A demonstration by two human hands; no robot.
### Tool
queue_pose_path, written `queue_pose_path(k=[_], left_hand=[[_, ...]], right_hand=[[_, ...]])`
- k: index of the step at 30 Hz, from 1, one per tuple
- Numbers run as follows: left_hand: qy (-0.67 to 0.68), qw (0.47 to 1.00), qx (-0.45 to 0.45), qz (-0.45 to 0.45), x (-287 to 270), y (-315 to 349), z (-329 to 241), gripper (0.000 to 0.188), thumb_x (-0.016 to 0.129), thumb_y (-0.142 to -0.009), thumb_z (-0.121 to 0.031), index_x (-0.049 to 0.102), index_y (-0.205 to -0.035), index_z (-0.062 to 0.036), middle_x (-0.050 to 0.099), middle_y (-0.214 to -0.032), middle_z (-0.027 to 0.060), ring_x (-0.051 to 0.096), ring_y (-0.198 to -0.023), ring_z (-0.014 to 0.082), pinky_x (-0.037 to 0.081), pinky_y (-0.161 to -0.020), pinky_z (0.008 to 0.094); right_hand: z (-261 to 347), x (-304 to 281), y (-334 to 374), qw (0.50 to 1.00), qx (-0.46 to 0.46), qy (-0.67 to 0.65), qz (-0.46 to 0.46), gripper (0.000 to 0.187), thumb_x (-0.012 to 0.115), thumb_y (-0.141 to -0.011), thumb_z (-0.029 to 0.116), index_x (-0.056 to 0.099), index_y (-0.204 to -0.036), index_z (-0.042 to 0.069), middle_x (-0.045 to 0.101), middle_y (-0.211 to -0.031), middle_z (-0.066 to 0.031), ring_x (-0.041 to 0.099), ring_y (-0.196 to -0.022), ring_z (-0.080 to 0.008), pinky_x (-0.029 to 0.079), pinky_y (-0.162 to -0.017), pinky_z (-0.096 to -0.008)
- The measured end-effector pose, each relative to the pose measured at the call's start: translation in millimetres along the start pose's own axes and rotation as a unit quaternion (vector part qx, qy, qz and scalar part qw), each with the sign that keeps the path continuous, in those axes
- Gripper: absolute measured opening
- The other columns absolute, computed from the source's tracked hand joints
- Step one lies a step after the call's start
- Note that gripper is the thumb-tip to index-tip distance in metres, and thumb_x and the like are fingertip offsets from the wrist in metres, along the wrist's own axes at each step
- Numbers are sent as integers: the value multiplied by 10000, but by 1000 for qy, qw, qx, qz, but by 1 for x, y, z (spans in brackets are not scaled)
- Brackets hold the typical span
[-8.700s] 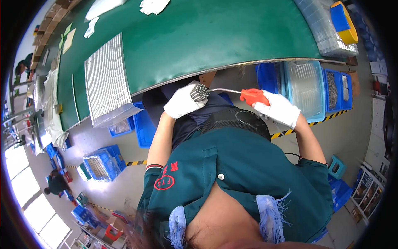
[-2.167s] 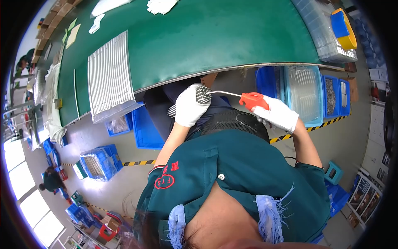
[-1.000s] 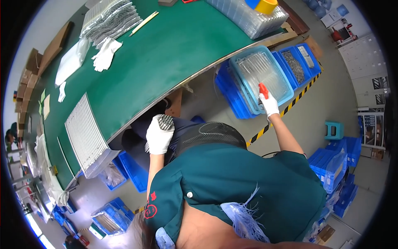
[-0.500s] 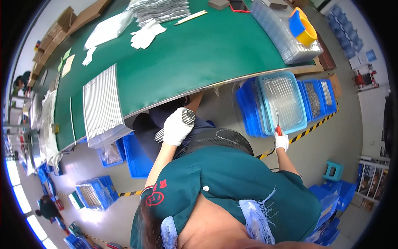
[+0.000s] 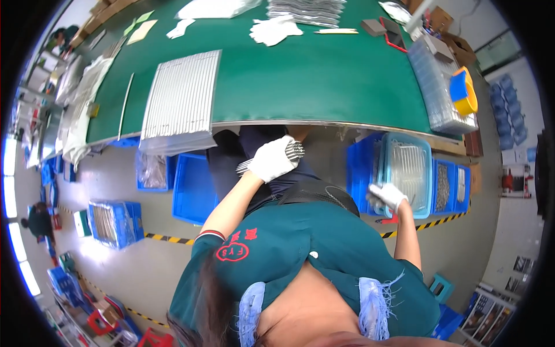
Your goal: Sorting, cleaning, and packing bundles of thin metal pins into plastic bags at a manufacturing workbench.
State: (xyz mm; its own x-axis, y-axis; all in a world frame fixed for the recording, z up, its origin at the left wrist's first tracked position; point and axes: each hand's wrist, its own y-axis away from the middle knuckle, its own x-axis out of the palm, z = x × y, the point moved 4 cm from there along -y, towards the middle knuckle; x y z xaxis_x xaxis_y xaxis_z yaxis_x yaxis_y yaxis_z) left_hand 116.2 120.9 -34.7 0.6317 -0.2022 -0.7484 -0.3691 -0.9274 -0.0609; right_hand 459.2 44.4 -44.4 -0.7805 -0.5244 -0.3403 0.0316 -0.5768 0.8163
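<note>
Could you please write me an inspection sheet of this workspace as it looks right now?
Surface: green table, partly covered.
Job's things: bundle of thin metal rods in the left hand; clear tray of rods on blue bins, beside the right hand.
Clutter: ribbed metal sheet, white gloves, stacked bags, yellow and blue tub.
Hands: both in white gloves; left closed on rods, right at the tray's edge, grip unclear.
Cables: nothing seen.
Surroundings: blue crates on the floor, striped floor tape.

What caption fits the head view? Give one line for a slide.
Gloved left hand grips a bundle of thin metal rods below the green table; right hand reaches into a clear tray.
</note>
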Motion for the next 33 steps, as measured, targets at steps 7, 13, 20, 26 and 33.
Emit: queue_pose_path(k=[7, 13, 20, 26, 33], left_hand=[[338, 926, -105, -129, -77, 49, -10, 349, 742, -683, -27, 528, -959, -24, 583, -822, 30, 561, -763, 89, 478, -723, 238], [421, 866, -177, -205, -73, 99, 21, 356, 735, -675, 3, 524, -959, -40, 587, -836, 10, 573, -764, 78, 487, -709, 237], [478, 844, -180, -163, -83, 104, 27, 552, 809, -592, -41, 517, -1061, -56, 587, -956, 11, 559, -904, 89, 468, -818, 254], [520, 821, -197, -127, -72, 98, 38, 619, 829, -561, -48, 495, -1083, -43, 595, -960, 19, 571, -913, 101, 464, -842, 263], [359, 898, -217, -135, -67, 100, 36, 623, 822, -608, -119, 495, -1132, -37, 591, -1003, 38, 567, -924, 110, 462, -831, 269]], right_hand=[[208, 60, 48, 952, -261, -66, 148, 312, 582, -884, 246, 609, -1107, 31, 647, -847, -26, 582, -743, -73, 456, -611, -206], [275, 136, 30, 884, -398, 61, 239, 482, 614, -838, 277, 511, -1269, 87, 654, -856, -53, 616, -755, -139, 482, -717, -262], [283, 177, 20, 834, -467, 240, 168, 732, 687, -741, 444, 403, -1355, 164, 632, -995, -193, 620, -826, -372, 490, -736, -400], [276, 183, 7, 874, -434, 114, 184, 718, 723, -735, 290, 401, -1362, 148, 630, -1021, -160, 600, -909, -267, 458, -823, -335], [278, 180, 3, 866, -444, 143, 180, 598, 671, -775, 341, 433, -1302, 188, 633, -925, -188, 605, -846, -388, 478, -735, -418]])
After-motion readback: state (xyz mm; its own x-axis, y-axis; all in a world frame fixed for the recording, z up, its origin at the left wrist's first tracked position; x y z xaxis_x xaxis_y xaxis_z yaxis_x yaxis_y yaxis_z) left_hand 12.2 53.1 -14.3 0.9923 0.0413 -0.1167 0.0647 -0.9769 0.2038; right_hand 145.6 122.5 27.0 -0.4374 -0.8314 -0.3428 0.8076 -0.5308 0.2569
